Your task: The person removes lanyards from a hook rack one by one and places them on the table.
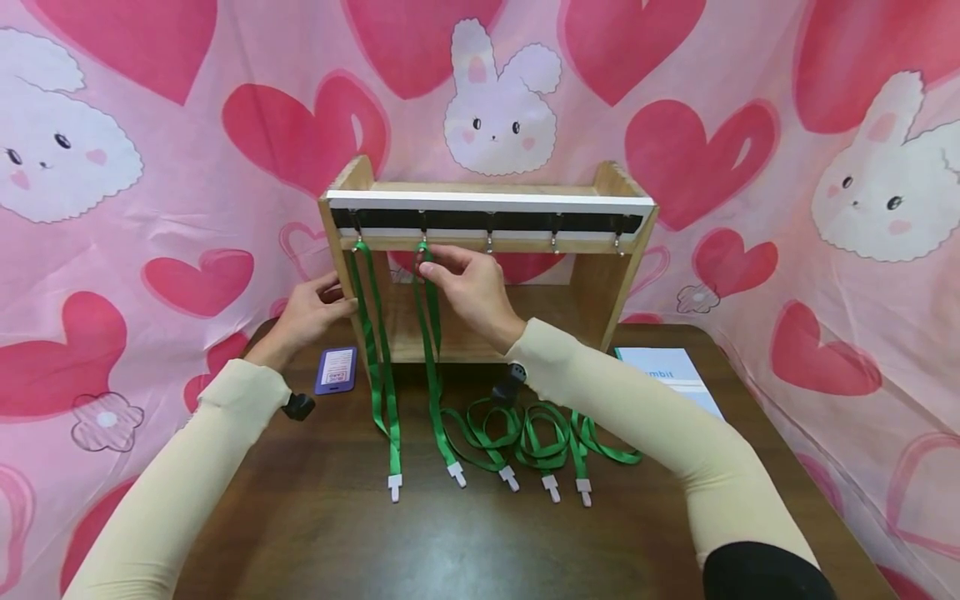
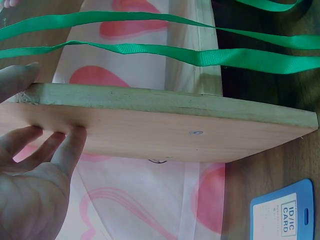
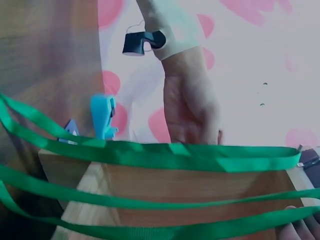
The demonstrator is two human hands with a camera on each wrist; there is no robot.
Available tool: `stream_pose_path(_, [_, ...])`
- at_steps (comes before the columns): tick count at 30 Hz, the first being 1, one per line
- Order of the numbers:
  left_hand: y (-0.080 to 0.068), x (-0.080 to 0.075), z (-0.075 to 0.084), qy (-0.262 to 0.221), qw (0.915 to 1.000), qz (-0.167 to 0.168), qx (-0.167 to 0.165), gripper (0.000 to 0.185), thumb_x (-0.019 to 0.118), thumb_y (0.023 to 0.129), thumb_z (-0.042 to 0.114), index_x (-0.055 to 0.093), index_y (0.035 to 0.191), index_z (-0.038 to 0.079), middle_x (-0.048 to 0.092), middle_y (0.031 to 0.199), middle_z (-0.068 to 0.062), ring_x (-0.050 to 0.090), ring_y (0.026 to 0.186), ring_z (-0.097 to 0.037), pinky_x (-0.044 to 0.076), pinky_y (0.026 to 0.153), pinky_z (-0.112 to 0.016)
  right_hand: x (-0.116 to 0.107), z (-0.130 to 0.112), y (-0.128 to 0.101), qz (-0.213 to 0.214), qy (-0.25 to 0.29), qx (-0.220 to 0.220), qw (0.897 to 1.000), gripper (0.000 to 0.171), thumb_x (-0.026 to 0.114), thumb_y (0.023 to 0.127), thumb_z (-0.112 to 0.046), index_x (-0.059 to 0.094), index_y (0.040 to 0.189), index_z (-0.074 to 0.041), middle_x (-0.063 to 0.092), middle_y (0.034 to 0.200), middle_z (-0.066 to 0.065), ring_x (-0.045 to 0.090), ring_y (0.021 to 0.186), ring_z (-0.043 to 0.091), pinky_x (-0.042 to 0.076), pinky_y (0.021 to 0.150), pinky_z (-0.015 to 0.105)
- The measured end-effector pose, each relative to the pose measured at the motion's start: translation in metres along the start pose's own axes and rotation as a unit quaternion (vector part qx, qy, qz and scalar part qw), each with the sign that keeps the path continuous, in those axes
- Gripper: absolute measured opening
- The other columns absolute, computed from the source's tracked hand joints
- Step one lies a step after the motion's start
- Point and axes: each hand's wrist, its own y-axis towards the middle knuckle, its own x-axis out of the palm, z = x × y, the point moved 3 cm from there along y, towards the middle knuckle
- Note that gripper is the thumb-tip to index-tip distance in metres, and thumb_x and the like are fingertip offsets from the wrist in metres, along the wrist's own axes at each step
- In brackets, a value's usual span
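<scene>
A wooden shelf (image 1: 487,200) has a black strip with several metal hooks along its front. From the leftmost hook hangs a green lanyard (image 1: 378,358), its white clip on the table. My right hand (image 1: 476,287) pinches the top loop of a second green lanyard (image 1: 431,367) at the second hook; whether the loop is fully over the hook is hard to tell. My left hand (image 1: 303,317) holds the shelf's left side panel (image 2: 150,125), thumb at the front edge and fingers against the outer face. Other green lanyards (image 1: 543,437) lie coiled below the shelf.
A blue card holder (image 1: 335,371) lies left of the shelf on the dark table (image 1: 337,533). To the right is a white and light-blue booklet (image 1: 667,375). A light-blue object (image 3: 102,117) shows in the right wrist view. Pink patterned cloth (image 1: 300,50) surrounds the table.
</scene>
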Motion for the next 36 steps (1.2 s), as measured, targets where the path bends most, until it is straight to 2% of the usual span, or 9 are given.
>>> stream_pose_path(3, [0.001, -0.001, 0.000, 0.003, 1.0000, 0.001, -0.002, 0.062, 0.065, 0.098, 0.022, 0.043, 0.154, 0.008, 0.055, 0.147, -0.025, 0.053, 0.135, -0.040, 0.049, 0.109, -0.048, 0.008, -0.001, 0.002, 0.008, 0.007, 0.000, 1.000, 0.032, 0.078, 0.090, -0.026, 0.076, 0.119, -0.011, 0.079, 0.110, 0.004, 0.070, 0.092, 0.005, 0.059, 0.083, 0.024])
stream_pose_path(6, [0.001, -0.001, 0.000, 0.005, 1.0000, 0.002, -0.003, 0.062, 0.065, 0.098, 0.023, 0.043, 0.154, 0.009, 0.055, 0.146, -0.025, 0.053, 0.135, -0.040, 0.046, 0.110, -0.053, 0.015, -0.003, 0.003, 0.012, 0.007, 0.002, 1.000, 0.031, 0.079, 0.089, -0.030, 0.078, 0.114, -0.012, 0.079, 0.106, 0.002, 0.067, 0.089, 0.006, 0.059, 0.080, 0.026])
stream_pose_path(11, [0.001, -0.002, 0.000, -0.002, 1.0000, -0.003, -0.006, 0.062, 0.066, 0.098, 0.022, 0.042, 0.154, 0.008, 0.054, 0.148, -0.024, 0.053, 0.136, -0.040, 0.046, 0.110, -0.053, 0.023, -0.005, 0.003, 0.019, 0.019, 0.017, 1.000, 0.025, 0.078, 0.089, -0.031, 0.079, 0.108, -0.015, 0.079, 0.100, 0.000, 0.065, 0.086, 0.009, 0.057, 0.076, 0.026])
stream_pose_path(14, [0.000, -0.003, -0.001, -0.004, 1.0000, -0.004, -0.007, 0.063, 0.065, 0.098, 0.022, 0.042, 0.155, 0.008, 0.054, 0.148, -0.025, 0.052, 0.137, -0.040, 0.046, 0.110, -0.053, 0.025, -0.005, 0.004, 0.020, 0.042, 0.017, 0.999, 0.024, 0.077, 0.090, -0.029, 0.079, 0.107, -0.012, 0.081, 0.098, 0.002, 0.072, 0.088, 0.009, 0.059, 0.079, 0.030])
stream_pose_path(16, [0.001, -0.003, -0.001, -0.003, 1.0000, -0.003, -0.007, 0.063, 0.065, 0.098, 0.023, 0.042, 0.155, 0.009, 0.054, 0.148, -0.024, 0.053, 0.136, -0.039, 0.047, 0.110, -0.052, 0.025, -0.005, 0.005, 0.017, 0.060, 0.017, 0.998, 0.024, 0.075, 0.091, -0.028, 0.078, 0.107, -0.009, 0.081, 0.096, 0.004, 0.076, 0.090, 0.012, 0.061, 0.083, 0.034])
stream_pose_path(20, [0.002, -0.002, -0.001, 0.002, 1.0000, -0.003, -0.005, 0.064, 0.066, 0.098, 0.027, 0.042, 0.155, 0.010, 0.055, 0.147, -0.023, 0.054, 0.135, -0.037, 0.048, 0.110, -0.049, 0.025, -0.004, 0.008, 0.007, 0.112, 0.042, 0.993, 0.025, 0.068, 0.097, -0.023, 0.076, 0.113, -0.005, 0.081, 0.100, 0.008, 0.078, 0.095, 0.019, 0.062, 0.086, 0.033])
stream_pose_path(24, [0.002, -0.001, -0.002, 0.005, 1.0000, -0.005, -0.003, 0.064, 0.067, 0.097, 0.027, 0.043, 0.154, 0.010, 0.056, 0.147, -0.022, 0.054, 0.135, -0.037, 0.049, 0.109, -0.046, 0.026, -0.002, 0.008, 0.005, 0.142, 0.063, 0.988, 0.026, 0.064, 0.100, -0.020, 0.075, 0.116, -0.003, 0.080, 0.104, 0.012, 0.078, 0.094, 0.021, 0.062, 0.084, 0.030])
stream_pose_path(36, [0.002, -0.001, -0.004, 0.004, 0.9999, -0.010, -0.006, 0.065, 0.065, 0.098, 0.029, 0.041, 0.156, 0.012, 0.054, 0.148, -0.022, 0.053, 0.137, -0.037, 0.047, 0.111, -0.049, 0.027, -0.004, 0.001, -0.008, 0.156, 0.039, 0.987, 0.024, 0.064, 0.099, -0.017, 0.075, 0.112, 0.000, 0.079, 0.105, 0.017, 0.078, 0.091, 0.021, 0.063, 0.083, 0.031])
